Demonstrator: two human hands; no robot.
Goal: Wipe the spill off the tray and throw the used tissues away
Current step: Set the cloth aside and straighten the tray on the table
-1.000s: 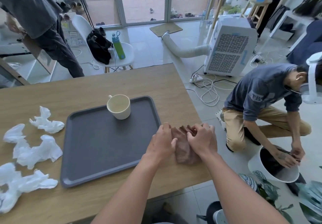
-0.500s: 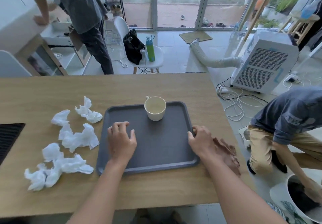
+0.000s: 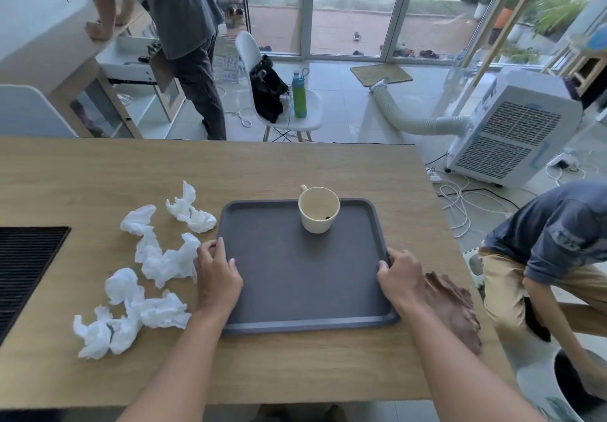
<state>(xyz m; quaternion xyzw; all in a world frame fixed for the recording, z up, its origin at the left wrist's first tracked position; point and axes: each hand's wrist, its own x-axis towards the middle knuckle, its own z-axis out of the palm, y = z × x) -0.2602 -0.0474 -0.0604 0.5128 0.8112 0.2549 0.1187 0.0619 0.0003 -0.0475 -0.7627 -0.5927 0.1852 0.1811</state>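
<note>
A dark grey tray (image 3: 305, 283) lies on the wooden table (image 3: 295, 369) with a cream cup (image 3: 318, 209) standing near its far edge. My left hand (image 3: 216, 273) grips the tray's left rim, thumb on the tray's inner side. My right hand (image 3: 399, 273) grips the right rim, fingers curled over the edge. Several crumpled white tissues (image 3: 157, 260) lie on the table left of the tray, just beside my left hand. A brown cloth (image 3: 453, 310) lies on the table to the right, behind my right wrist.
A black grille (image 3: 26, 264) is set in the table at far left. To the right a person (image 3: 551, 257) crouches over a white bin (image 3: 551, 385) on the floor. Another person (image 3: 184, 37) stands beyond the table, near a white chair (image 3: 289, 106).
Both hands left the brown cloth at the table's right edge. The left crossed to the tray's left rim and the right took hold of the right rim. The view swung left.
</note>
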